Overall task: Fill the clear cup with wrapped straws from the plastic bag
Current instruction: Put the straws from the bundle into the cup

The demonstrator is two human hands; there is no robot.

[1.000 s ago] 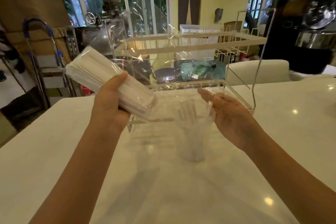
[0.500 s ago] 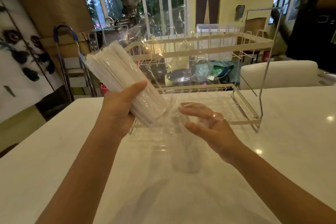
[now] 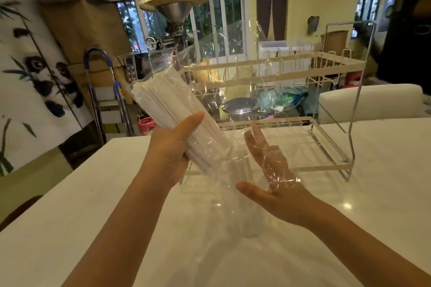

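My left hand [image 3: 172, 147] grips a thick bundle of white paper-wrapped straws [image 3: 168, 105] through the clear plastic bag [image 3: 224, 165]. The bundle slants down to the right, with its lower end at the bag's loose open mouth. My right hand [image 3: 275, 184] is spread open beside that mouth, palm facing left, with clear film draped over its fingers. The clear cup [image 3: 250, 226] stands on the white table just below both hands. It shows only faintly through the plastic, and I cannot tell what it holds.
A two-tier wire dish rack [image 3: 326, 123] stands on the white table [image 3: 70, 228] right behind my hands. A white chair back [image 3: 368, 102] rises beyond the table's far right edge. Machines and a folded ladder stand past the far left edge.
My left hand has tipped the bundle steeper, lower end toward the cup. My right hand went from palm-up beside the cup to spread wide at the bag's mouth, under the film.
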